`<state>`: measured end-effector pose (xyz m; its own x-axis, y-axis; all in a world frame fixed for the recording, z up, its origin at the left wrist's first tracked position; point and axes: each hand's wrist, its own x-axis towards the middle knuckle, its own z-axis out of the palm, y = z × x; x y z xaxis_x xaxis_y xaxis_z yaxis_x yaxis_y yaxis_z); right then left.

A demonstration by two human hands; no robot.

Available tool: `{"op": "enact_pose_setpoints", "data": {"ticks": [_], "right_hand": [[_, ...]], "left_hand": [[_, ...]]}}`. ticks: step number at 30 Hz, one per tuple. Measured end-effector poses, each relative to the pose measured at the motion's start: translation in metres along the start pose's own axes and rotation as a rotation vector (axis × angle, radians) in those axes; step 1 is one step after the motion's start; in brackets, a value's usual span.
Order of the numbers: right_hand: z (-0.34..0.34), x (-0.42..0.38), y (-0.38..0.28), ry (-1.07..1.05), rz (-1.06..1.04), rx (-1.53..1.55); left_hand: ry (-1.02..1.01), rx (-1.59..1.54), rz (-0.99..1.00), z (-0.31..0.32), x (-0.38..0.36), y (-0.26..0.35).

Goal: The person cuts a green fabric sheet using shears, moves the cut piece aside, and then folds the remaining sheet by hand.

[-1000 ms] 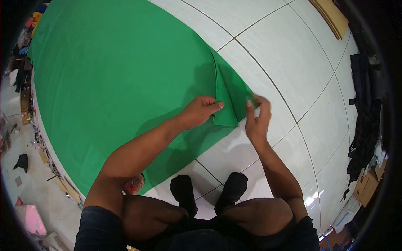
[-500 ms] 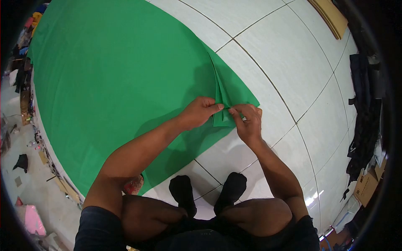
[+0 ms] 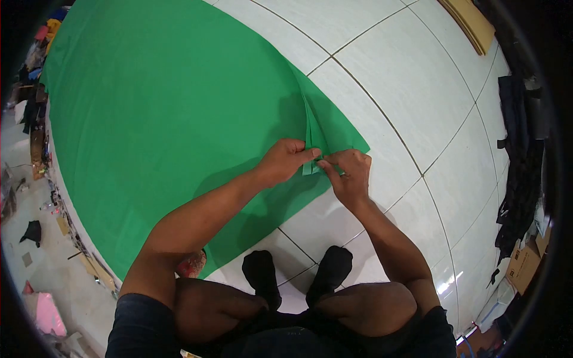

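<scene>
A large green cloth (image 3: 173, 107) lies spread over the tiled floor, its near right corner region gathered into upright folds. My left hand (image 3: 283, 161) pinches the folded edge between thumb and fingers. Right beside it, my right hand (image 3: 348, 173) has thumb and forefinger closed on the same folds, the tips nearly touching my left thumb. Between the hands the layers bunch up, and a small flap hangs just below the fingertips. Whether anything small is held inside the pinch is hidden.
My feet in black socks (image 3: 329, 271) rest on the white tiles (image 3: 394, 89) at the cloth's near edge. Dark fabric (image 3: 516, 167) and a cardboard box (image 3: 523, 267) line the right side. A brown folded piece (image 3: 468, 24) lies at top right. Assorted clutter, including a pink item (image 3: 49, 313), is at left.
My right hand has shifted slightly left, closer to my left hand, and its fingers have drawn the fold's flap inward. My left hand has barely moved.
</scene>
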<state>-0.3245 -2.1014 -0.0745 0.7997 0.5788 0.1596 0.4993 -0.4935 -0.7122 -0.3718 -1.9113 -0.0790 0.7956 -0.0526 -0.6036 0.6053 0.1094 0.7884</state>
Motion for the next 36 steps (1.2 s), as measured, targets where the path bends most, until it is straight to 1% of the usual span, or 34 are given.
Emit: {"op": "enact_pose_setpoints", "data": {"ticks": [2,5,7,8,10,11,12,13,14,15,16,17,18,19,20,22,23,25,26,27,28,30,31,32,33,34,35,36], "right_hand": [[-0.004,0.001,0.005,0.011,0.02,0.04],[-0.007,0.004,0.018,0.069,0.042,0.079],[-0.015,0.013,0.02,0.337,0.398,0.275],[-0.019,0.012,0.022,0.338,0.399,0.274],[-0.025,0.008,0.025,0.372,0.135,0.022],[-0.021,0.004,0.027,0.232,-0.025,0.05],[-0.021,0.002,0.018,0.229,-0.024,0.051],[-0.021,0.003,0.004,0.054,-0.107,-0.055],[-0.02,0.004,-0.004,-0.12,-0.191,-0.159],[-0.012,0.002,0.002,-0.084,-0.155,-0.178],[-0.007,0.0,0.014,-0.081,-0.163,-0.172],[-0.006,0.003,0.029,0.031,-0.112,-0.116],[-0.009,0.01,0.04,0.14,-0.067,-0.055],[-0.018,0.016,0.041,0.169,-0.017,-0.097],[-0.031,0.02,0.039,0.201,0.037,-0.139],[-0.05,0.026,0.037,0.262,0.195,-0.147],[-0.062,0.027,0.032,0.257,0.289,-0.154],[-0.083,0.016,0.02,0.122,0.367,-0.152],[-0.086,-0.004,0.026,0.003,0.368,-0.12],[-0.092,-0.023,0.024,-0.109,0.365,-0.094],[-0.109,-0.03,0.0,-0.333,0.467,-0.127],[-0.143,-0.056,-0.041,-0.644,0.56,-0.05],[-0.159,-0.081,-0.049,-0.685,0.414,-0.142],[-0.186,-0.093,-0.067,-0.804,0.52,-0.12],[-0.216,-0.102,-0.085,-0.907,0.575,-0.12],[-0.243,-0.107,-0.111,-0.917,0.631,-0.232],[-0.27,-0.113,-0.132,-0.901,0.663,-0.291],[-0.298,-0.11,-0.159,-0.889,0.725,-0.302]], "left_hand": [[0.023,-0.013,0.013,0.001,0.004,-0.009],[0.04,-0.028,0.008,0.0,0.001,-0.006],[0.052,0.003,0.011,0.0,0.0,-0.005],[0.051,0.002,0.011,0.001,0.001,-0.005],[0.059,0.019,0.046,0.003,0.002,-0.003],[0.06,0.018,0.046,0.004,0.002,-0.002],[0.052,-0.052,0.015,0.006,-0.002,0.006],[0.045,-0.122,-0.015,0.008,-0.003,0.007],[0.049,-0.121,-0.016,0.008,-0.003,0.01],[-0.001,-0.06,0.021,0.007,-0.002,0.01],[-0.048,0.002,0.059,0.005,-0.002,0.011],[-0.034,0.008,0.068,0.003,-0.003,0.014],[-0.009,-0.058,0.119,0.002,-0.007,0.019],[0.018,-0.12,0.175,0.001,-0.011,0.023],[0.036,-0.11,0.192,-0.001,-0.014,0.032],[0.229,-0.088,0.331,-0.008,-0.02,0.044],[0.245,-0.084,0.34,-0.011,-0.029,0.059],[0.359,-0.129,0.294,-0.017,-0.055,0.093],[0.382,-0.123,0.31,-0.024,-0.072,0.106],[0.426,-0.014,0.263,-0.031,-0.091,0.113],[0.47,0.088,0.21,-0.036,-0.112,0.116],[0.557,0.065,0.085,-0.046,-0.167,0.11],[0.615,0.108,0.089,-0.046,-0.204,0.108],[0.674,0.151,0.092,-0.045,-0.245,0.105],[0.726,0.245,0.033,-0.041,-0.284,0.097],[0.648,0.286,-0.091,-0.041,-0.328,0.087],[0.757,0.413,-0.107,-0.027,-0.374,0.107],[0.676,0.444,-0.331,-0.018,-0.416,0.114]]}}
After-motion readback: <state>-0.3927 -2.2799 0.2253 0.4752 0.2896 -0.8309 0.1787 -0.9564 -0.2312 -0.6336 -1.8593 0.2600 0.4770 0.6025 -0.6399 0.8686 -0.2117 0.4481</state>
